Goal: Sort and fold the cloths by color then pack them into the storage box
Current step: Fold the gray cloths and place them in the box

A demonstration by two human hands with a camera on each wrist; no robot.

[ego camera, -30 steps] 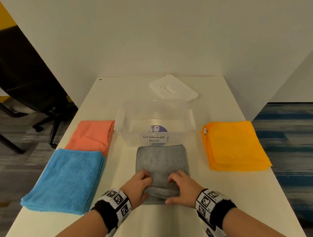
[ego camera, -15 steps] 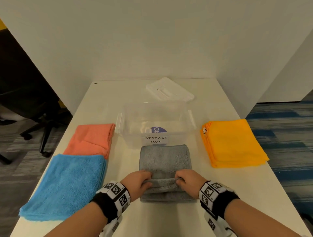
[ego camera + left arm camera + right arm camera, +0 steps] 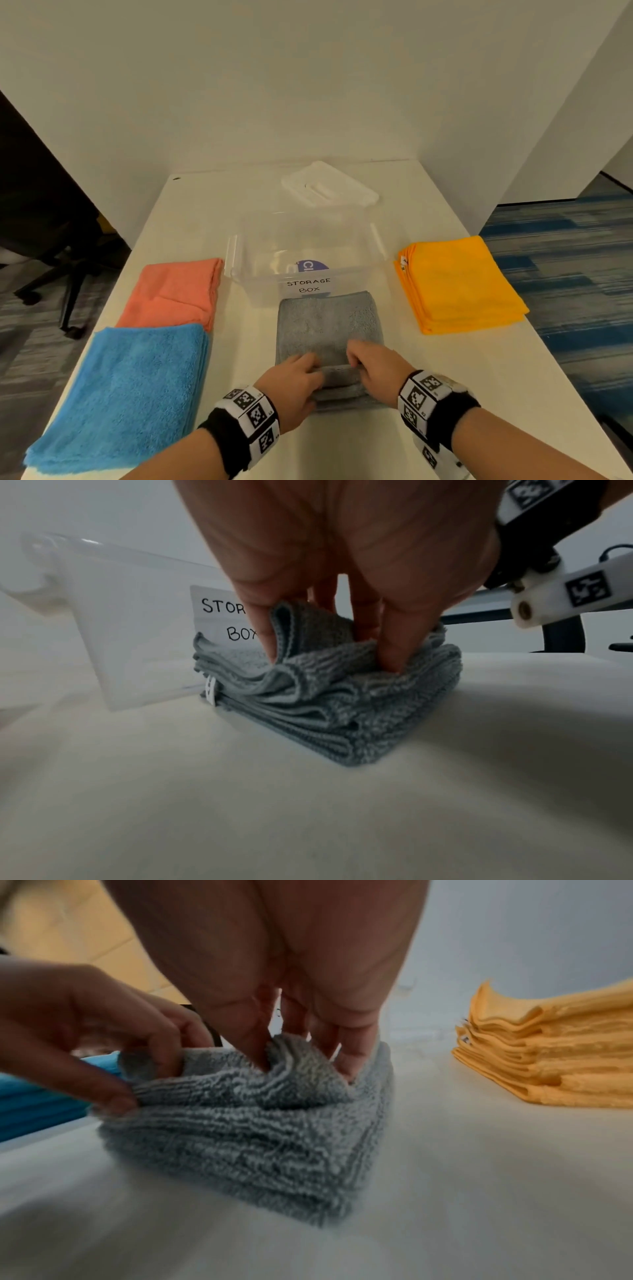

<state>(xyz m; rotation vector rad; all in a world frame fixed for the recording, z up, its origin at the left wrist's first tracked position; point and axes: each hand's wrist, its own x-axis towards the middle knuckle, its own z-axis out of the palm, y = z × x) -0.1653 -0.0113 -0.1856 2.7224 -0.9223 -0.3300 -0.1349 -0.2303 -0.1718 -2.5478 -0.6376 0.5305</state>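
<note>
A folded stack of grey cloths (image 3: 327, 325) lies on the white table just in front of the clear storage box (image 3: 239, 260), which carries a "STORAGE BOX" label. My left hand (image 3: 294, 380) and right hand (image 3: 371, 366) both pinch the near edge of the top grey cloth (image 3: 325, 656) (image 3: 240, 1110) and lift it slightly. The box holds no cloths; only a purple sticker shows through it. A blue stack (image 3: 130, 390) and a coral stack (image 3: 174, 294) lie at the left, an orange stack (image 3: 455, 284) (image 3: 555, 1058) at the right.
The white box lid (image 3: 329, 186) lies behind the box near the wall. A black office chair (image 3: 51, 240) stands left of the table. Blue carpet (image 3: 565, 274) runs along the right side. The table's near edge is close under my wrists.
Both hands have stayed at the grey stack's near edge, now pinching and raising the top layer a little. The head view has tilted up a bit.
</note>
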